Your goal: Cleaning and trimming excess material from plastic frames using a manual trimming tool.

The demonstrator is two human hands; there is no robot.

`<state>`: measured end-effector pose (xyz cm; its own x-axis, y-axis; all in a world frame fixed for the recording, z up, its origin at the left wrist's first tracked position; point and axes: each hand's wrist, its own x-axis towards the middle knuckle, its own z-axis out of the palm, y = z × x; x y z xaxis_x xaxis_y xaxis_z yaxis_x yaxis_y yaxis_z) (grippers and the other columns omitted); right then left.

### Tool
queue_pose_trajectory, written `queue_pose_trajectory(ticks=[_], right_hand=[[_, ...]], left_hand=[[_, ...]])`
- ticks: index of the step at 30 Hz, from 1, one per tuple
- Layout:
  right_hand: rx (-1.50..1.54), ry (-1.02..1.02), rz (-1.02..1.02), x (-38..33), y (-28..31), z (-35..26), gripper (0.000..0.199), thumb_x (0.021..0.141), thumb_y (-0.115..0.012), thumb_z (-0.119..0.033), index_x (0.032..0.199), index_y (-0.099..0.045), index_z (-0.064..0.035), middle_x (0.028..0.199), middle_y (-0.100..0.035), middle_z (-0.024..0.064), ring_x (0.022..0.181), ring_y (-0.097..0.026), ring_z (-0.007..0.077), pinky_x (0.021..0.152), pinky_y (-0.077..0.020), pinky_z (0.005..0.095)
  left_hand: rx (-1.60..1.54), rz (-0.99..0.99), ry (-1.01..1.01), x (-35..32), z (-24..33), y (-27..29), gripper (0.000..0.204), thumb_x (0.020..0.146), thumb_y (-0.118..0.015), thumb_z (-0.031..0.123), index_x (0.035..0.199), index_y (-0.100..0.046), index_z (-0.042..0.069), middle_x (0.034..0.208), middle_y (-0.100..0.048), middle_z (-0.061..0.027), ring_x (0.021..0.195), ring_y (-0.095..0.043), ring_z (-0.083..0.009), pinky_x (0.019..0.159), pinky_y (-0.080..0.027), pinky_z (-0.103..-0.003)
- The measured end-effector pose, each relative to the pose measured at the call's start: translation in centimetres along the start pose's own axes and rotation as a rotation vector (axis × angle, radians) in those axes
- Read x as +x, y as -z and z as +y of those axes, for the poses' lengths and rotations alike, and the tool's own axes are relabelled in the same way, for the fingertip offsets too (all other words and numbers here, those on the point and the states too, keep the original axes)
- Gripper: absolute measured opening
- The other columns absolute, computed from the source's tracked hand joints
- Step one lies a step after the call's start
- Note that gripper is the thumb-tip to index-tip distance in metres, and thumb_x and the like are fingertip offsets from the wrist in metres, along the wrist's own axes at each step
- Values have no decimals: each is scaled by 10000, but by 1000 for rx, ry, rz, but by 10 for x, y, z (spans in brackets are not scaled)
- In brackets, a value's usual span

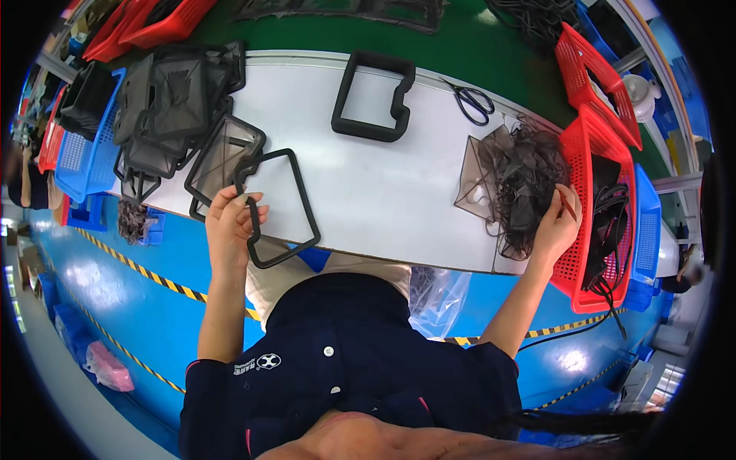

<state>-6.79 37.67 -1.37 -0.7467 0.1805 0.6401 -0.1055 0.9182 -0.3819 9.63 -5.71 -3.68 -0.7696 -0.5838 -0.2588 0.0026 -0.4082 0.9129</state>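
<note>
My left hand (231, 222) pinches the notched side of a thin black frame (307, 205), which is tilted over the table's near edge. Inside the frame's outline only the white table shows. My right hand (557, 224) is closed around a thin dark-red stick-like piece (567, 204), whose kind I cannot make out. That hand is beside a tangled heap of dark mesh scraps (529, 180) at the table's right end. To the left of my left hand lie black frames with grey mesh across them (222, 157), next to a taller stack of the same (175, 100).
A thick black foam frame (345, 96) and black-handled scissors (473, 103) lie along the far side of the white table (391, 203). Red baskets (571, 261) stand close on the right, one with black pieces and cords inside. A blue basket (73, 172) stands at the left.
</note>
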Motion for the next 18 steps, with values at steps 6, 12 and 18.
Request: queue_pose_trajectory(ticks=[6,12,18], right_hand=[[222,174,105,-19,10,-59,135,833,-625,-18,964,-655,-22,968,-579,117,890,-573,219,734,-469,294],[1642,-542,-571,-92,-32,-166,254,864,-595,-34,1110,-591,33,977,-659,122,867,-622,150,822,-488,268],[1774,-264,-1028,-117,-49,-234,188,849,-606,-21,1029,-656,-5,1053,-609,98,924,-583,146,800,-484,260]], left_hand=[[64,-19,0,-5,0,-13,275,878,-531,96,1138,-502,12,903,-642,-156,707,-665,-199,613,-554,-244],[82,-150,13,-21,-5,-31,379,853,-543,21,1218,-455,-33,920,-640,-181,761,-668,-218,666,-562,-283],[68,-247,0,-39,-4,-39,371,863,-555,28,1216,-461,-33,946,-646,-179,788,-671,-219,695,-561,-282]])
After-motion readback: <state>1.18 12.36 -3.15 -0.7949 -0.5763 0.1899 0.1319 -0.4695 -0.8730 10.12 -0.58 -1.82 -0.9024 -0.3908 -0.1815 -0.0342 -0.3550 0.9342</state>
